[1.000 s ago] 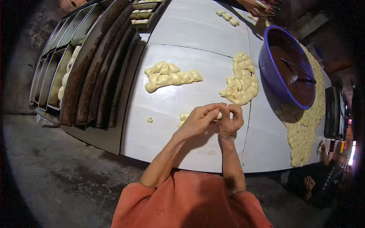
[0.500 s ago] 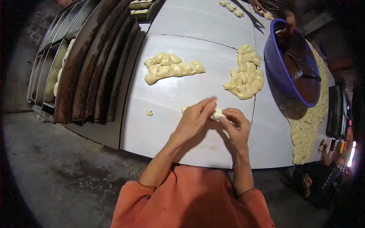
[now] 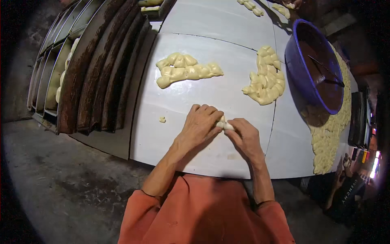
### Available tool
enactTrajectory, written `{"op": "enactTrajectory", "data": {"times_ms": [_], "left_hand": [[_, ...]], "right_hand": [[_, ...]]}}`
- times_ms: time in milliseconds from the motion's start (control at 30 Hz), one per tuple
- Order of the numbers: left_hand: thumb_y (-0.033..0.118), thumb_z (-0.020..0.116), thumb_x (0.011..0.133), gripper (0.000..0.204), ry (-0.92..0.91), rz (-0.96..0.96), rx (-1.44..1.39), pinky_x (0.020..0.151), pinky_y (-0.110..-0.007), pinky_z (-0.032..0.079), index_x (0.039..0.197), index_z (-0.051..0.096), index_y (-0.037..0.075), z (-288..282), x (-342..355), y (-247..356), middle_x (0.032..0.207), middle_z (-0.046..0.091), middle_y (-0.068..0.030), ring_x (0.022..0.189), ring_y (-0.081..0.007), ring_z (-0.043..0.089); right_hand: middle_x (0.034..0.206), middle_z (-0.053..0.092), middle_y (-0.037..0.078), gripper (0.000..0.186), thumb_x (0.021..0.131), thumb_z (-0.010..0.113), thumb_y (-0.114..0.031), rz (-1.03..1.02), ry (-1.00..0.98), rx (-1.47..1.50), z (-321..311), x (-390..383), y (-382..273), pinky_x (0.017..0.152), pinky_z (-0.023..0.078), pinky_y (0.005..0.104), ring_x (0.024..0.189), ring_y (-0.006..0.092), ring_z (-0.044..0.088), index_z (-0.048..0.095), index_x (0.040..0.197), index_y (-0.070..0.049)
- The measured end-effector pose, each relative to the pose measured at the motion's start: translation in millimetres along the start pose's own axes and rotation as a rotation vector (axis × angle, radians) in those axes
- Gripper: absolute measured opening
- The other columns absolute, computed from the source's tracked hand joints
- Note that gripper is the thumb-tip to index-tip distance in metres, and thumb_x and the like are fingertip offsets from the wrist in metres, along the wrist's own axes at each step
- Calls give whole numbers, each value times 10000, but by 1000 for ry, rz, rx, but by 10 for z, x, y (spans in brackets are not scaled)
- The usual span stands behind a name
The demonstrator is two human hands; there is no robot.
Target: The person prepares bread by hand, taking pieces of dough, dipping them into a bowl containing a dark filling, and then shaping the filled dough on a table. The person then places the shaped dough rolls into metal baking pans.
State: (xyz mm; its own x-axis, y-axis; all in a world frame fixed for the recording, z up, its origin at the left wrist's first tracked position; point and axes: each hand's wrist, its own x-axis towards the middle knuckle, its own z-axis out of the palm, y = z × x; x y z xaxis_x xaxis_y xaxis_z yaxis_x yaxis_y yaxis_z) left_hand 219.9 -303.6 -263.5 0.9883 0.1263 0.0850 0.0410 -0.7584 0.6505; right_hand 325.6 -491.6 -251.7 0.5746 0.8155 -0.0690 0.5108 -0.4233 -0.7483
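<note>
Here, head view: a small dough piece (image 3: pixel 224 124) pinched between both hands near the near edge of the white surface (image 3: pixel 211 97), roughly at its middle. Left hand (image 3: pixel 200 127) curled over the piece from the left, fingers (image 3: pixel 208 110) pressed together and bent down onto it. Right hand (image 3: pixel 245 137) closing in from the right, fingertips (image 3: pixel 232 123) gripping the same piece, so the two hands touching at the dough. Most of the piece hidden under the knuckles; only a pale end showing between them.

Just left of the left hand, a tiny dough scrap (image 3: pixel 162 119) lying alone on the surface. Farther toward the far edge, well apart from the hands, a row of dough lumps (image 3: pixel 185 70) left of centre and a second heap of dough lumps (image 3: pixel 265 77) to its right, next to a seam in the surface. Beyond that heap, at the right edge, a purple basin (image 3: pixel 313 65) with dark filling and a utensil resting inside. Along the right edge below the basin, a long band of shaped dough pieces (image 3: pixel 329 130). Along the left edge, rusty stacked baking trays (image 3: pixel 101 73) leaning in a row, with pale loaves in the outermost slots. At the far corner, more dough bits (image 3: pixel 252 6). Nothing lying between the hands and the near edge except a faint smear.
</note>
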Motion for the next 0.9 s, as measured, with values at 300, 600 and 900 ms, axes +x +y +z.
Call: {"op": "enactTrajectory", "data": {"times_ms": [300, 600, 900], "left_hand": [[253, 787, 820, 621, 41, -71, -178, 1121, -547, 331, 1361, 562, 46, -241, -17, -148, 1304, 621, -177, 1270, -350, 547], [231, 768, 819, 525, 417, -120, 256, 1049, -501, 354, 1283, 593, 60, -339, 771, -715, 1315, 580, -159, 1278, -328, 494], [249, 744, 839, 319, 400, -90, 161, 1035, -513, 345, 1113, 699, 93, -280, 850, -862, 1288, 602, -133, 1292, -328, 488]], "right_hand": [[1140, 662, 174, 388, 864, 739, -197, 128, 83, 135, -116, 442, -139, 858, 555, 404, 980, 311, 691, 655, 1181, 11], [1185, 620, 212, 381, 869, 656, -223, -405, 261, -515, 57, 1839, -107, 931, 477, 436, 1135, 381, 570, 625, 1189, -17], [832, 591, 25, 333, 902, 707, -119, 262, 124, 774, 34, 1650, -330, 641, 468, 250, 814, 104, 560, 556, 1179, -12]]}}
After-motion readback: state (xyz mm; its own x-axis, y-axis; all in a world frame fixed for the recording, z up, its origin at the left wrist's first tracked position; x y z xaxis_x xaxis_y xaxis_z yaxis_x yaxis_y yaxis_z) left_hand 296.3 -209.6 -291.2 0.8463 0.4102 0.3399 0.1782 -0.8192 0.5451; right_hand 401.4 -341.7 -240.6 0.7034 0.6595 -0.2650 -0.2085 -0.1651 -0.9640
